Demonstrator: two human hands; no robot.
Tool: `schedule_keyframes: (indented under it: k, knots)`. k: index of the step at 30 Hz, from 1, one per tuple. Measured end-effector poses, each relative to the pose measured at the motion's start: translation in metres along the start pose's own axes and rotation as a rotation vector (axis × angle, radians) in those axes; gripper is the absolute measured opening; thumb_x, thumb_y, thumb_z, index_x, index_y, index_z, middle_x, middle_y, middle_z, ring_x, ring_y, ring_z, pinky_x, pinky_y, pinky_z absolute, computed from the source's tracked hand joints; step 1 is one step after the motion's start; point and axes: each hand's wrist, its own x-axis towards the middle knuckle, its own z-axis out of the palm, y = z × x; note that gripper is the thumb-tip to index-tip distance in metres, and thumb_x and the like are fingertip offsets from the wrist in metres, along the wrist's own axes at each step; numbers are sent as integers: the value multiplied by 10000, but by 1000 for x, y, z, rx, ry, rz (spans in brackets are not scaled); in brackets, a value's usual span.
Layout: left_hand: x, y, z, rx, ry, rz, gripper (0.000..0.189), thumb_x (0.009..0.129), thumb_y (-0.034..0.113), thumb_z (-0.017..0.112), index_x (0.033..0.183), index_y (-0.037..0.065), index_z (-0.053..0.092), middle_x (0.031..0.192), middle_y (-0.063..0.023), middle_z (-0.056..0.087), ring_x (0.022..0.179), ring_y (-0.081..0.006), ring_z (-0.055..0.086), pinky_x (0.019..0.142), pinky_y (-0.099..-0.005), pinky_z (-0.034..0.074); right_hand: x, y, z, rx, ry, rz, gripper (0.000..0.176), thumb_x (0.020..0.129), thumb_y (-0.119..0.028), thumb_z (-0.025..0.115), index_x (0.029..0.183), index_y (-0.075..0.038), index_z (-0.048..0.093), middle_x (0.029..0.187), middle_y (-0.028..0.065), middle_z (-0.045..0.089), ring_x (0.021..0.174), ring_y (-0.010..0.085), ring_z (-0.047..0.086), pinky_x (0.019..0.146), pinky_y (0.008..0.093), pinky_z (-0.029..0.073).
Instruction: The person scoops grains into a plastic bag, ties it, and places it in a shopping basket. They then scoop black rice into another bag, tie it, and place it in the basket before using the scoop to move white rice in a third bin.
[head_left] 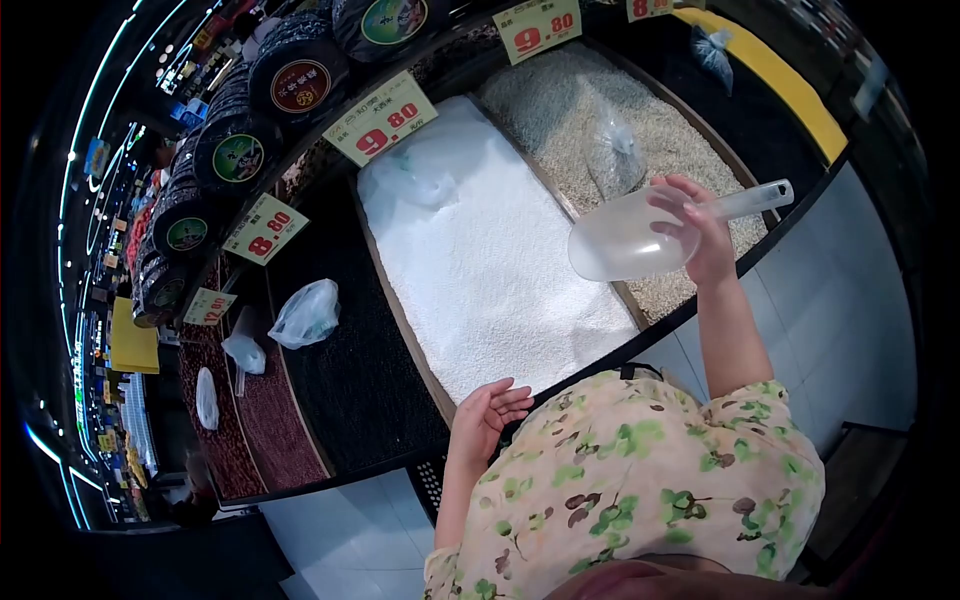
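Observation:
A translucent plastic scoop (635, 235) is in my right hand (705, 235), its handle pointing to the right and its wide mouth to the left. It is above the border between a bin of white grains (490, 260) and a bin of beige grains (670, 120). My left hand (490, 415) is near the front edge of the white grain bin, palm up, with slightly curled fingers and nothing in it. A knotted clear bag (615, 155) lies on the beige grains. Another clear bag (410, 185) rests at the back of the white grains.
To the left are bins of black grains (370, 400) and reddish grains (275, 420) with plastic bags on them. Price signs (383, 117) and round dark packages (300, 85) line the back. A yellow strip (775, 85) borders the dark bin at the right.

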Motion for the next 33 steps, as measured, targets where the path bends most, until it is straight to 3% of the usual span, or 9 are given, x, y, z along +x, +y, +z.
schedule_keyframes:
  k: [3,5,8,21,25,27,29,31,33]
  knots:
    - [-38,-45,-29,-1,349,-68,364,965,223,395,1180,-55,493,1137,-216,581,1016,-274,590,845,-364,490,9,15,-1,-38,-3,-2,500,792,-202,568,1229,17,464,1235,168,518,1098,232,520,821,336,468]
    - [-61,-83,-47,178,525,-66,336,955,231,445,1131,-37,544,1103,-142,604,970,-212,596,856,-318,481,15,20,8,-54,-31,6,497,786,-207,575,1218,17,476,1225,167,523,1094,226,521,825,336,466]
    - [-81,-118,-58,371,723,-107,334,955,231,445,1124,-38,548,1091,-141,609,959,-206,598,845,-314,483,24,26,21,-65,-90,22,503,780,-219,580,1214,16,482,1221,167,525,1096,225,521,836,337,461]
    - [-118,-190,-82,265,809,-358,330,956,227,443,1095,-45,567,1038,-138,630,910,-179,605,797,-298,491,42,49,43,-130,-214,71,518,764,-243,595,1213,-5,501,1216,153,527,1124,237,498,915,364,413]
    - [-141,-212,-107,178,739,-488,329,957,226,443,1086,-47,573,1021,-137,636,895,-170,607,783,-293,494,47,46,34,-283,-228,24,509,771,-254,599,1215,-23,510,1215,154,526,1146,247,481,955,381,387]
    - [-163,-221,-133,143,603,-596,329,957,226,443,1082,-48,576,1013,-137,639,888,-166,609,775,-291,495,47,45,34,-293,-216,33,509,772,-268,605,1214,-31,516,1208,153,528,1153,252,478,969,387,376]
    - [-163,-175,-124,239,498,-645,329,957,225,442,1077,-49,579,1005,-136,642,880,-162,610,768,-288,497,47,49,32,-307,-226,30,506,773,-272,609,1212,-35,521,1205,152,528,1159,257,475,979,391,369]
    - [-105,-24,-16,574,522,-515,298,945,195,480,1114,-31,576,961,-73,648,812,-137,611,739,-245,480,47,56,27,-325,-255,19,500,775,-265,611,1210,-33,525,1206,150,527,1165,263,472,983,395,365]
    - [-63,18,1,676,619,37,247,916,137,520,1061,-45,604,887,-86,662,773,-110,602,686,-232,481,47,56,28,-359,-262,26,496,777,-233,583,1215,-15,503,1237,147,515,1164,245,473,986,378,361]
